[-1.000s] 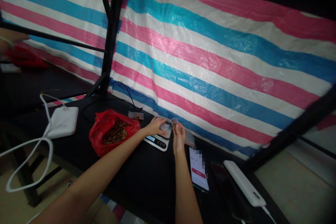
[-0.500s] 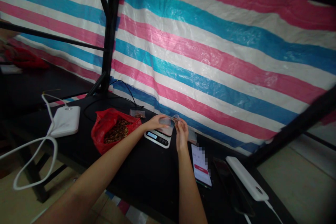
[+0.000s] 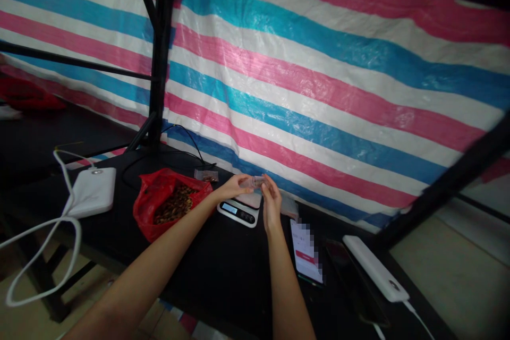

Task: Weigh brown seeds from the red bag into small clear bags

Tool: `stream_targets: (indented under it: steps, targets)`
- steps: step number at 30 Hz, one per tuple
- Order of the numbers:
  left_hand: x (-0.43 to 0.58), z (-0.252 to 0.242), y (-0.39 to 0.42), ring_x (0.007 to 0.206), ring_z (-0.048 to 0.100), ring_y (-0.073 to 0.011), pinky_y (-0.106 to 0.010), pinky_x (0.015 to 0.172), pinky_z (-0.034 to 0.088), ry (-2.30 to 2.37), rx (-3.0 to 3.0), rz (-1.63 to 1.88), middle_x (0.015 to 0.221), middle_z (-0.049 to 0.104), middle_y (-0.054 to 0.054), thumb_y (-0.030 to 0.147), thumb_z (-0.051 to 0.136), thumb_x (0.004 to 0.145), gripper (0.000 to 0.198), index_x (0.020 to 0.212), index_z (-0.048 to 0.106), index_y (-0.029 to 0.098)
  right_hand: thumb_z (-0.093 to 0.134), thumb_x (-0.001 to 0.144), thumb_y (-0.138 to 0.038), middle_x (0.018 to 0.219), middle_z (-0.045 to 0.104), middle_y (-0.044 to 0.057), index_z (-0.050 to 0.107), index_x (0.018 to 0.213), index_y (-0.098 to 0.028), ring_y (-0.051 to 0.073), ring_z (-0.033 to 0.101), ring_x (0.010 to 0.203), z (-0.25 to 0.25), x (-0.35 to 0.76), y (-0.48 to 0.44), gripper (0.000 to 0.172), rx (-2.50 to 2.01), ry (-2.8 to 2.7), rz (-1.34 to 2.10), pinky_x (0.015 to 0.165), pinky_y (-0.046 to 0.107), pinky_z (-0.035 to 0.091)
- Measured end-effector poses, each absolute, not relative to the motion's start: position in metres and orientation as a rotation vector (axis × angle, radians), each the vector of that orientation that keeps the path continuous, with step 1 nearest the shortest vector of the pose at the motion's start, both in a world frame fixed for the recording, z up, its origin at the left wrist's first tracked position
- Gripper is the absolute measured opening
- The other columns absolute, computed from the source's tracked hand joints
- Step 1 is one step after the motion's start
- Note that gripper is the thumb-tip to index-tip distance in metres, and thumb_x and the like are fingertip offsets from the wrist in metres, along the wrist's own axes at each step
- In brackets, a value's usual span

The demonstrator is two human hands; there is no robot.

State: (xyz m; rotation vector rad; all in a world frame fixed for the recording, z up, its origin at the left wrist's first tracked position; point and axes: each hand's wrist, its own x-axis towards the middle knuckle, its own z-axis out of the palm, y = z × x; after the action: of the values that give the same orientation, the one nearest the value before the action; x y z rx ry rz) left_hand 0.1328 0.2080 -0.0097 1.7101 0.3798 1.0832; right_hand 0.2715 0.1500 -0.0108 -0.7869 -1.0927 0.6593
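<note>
My left hand [image 3: 234, 186] and my right hand [image 3: 271, 201] meet just above a small white digital scale [image 3: 239, 210] on the black table [image 3: 223, 271]. Between their fingertips they pinch a small clear plastic bag [image 3: 255, 182]. Both hands are closed on it. A red plastic bag [image 3: 167, 204], open and full of brown seeds, lies left of the scale. Behind it rests a small clear packet [image 3: 206, 175] with brown bits inside.
A lit phone [image 3: 306, 251] lies right of my right arm, a dark phone [image 3: 350, 279] and a white power bank [image 3: 376, 268] beyond it. Another white power bank [image 3: 91, 198] with a looping cable sits far left. A striped tarp [image 3: 319, 79] and black frame poles back the table.
Both hands have lifted off the scale's platform and come together. The clear bag rose with them, and the small cup once in my right fingers is no longer apparent.
</note>
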Motion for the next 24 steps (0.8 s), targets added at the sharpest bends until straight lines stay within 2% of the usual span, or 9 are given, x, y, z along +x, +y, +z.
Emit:
stream_targets:
  steps: [6,15,19,22,24]
  targets:
    - [0.126,-0.006,0.212,0.088,0.055,-0.0191,-0.031,0.082,0.040,0.409,1.778,1.060,0.093,0.061,-0.008,0.048,0.069,0.060,0.057,0.100,0.057,0.009,0.060,0.073,-0.033,0.119,0.057,0.007,0.059,0.108,-0.020,0.021,0.049,0.113,-0.002,0.259,0.142,0.038,-0.770,-1.216,0.599,0.099,0.041,0.032]
    - [0.125,-0.002,0.206,0.084,0.055,-0.0183,-0.029,0.077,0.042,0.430,1.748,1.035,0.089,0.061,-0.006,0.052,0.067,0.061,0.057,0.097,0.056,0.010,0.057,0.075,-0.034,0.117,0.057,0.008,0.062,0.100,-0.019,0.021,0.049,0.112,0.015,0.247,0.128,0.029,-0.790,-1.336,0.484,0.094,0.038,0.036]
    - [0.127,0.001,0.203,0.086,0.055,-0.0192,-0.030,0.079,0.042,0.554,1.839,1.217,0.091,0.060,-0.007,0.049,0.069,0.061,0.054,0.098,0.058,0.011,0.060,0.072,-0.033,0.113,0.059,0.008,0.059,0.101,-0.019,0.020,0.052,0.106,0.012,0.250,0.131,0.032,-0.824,-1.230,0.457,0.090,0.035,0.039]
    - [0.131,0.000,0.201,0.091,0.052,-0.0208,-0.032,0.083,0.039,0.730,2.077,1.395,0.094,0.058,-0.006,0.043,0.073,0.059,0.050,0.099,0.060,0.015,0.065,0.068,-0.031,0.106,0.060,0.007,0.058,0.098,-0.018,0.018,0.056,0.096,0.005,0.258,0.138,0.033,-0.821,-1.058,0.468,0.088,0.035,0.041]
    - [0.134,-0.003,0.203,0.095,0.050,-0.0222,-0.034,0.087,0.037,0.841,2.262,1.394,0.095,0.056,-0.005,0.041,0.073,0.059,0.048,0.100,0.060,0.019,0.067,0.064,-0.031,0.101,0.061,0.006,0.057,0.095,-0.018,0.017,0.058,0.091,-0.001,0.266,0.145,0.035,-0.815,-0.930,0.484,0.087,0.035,0.042]
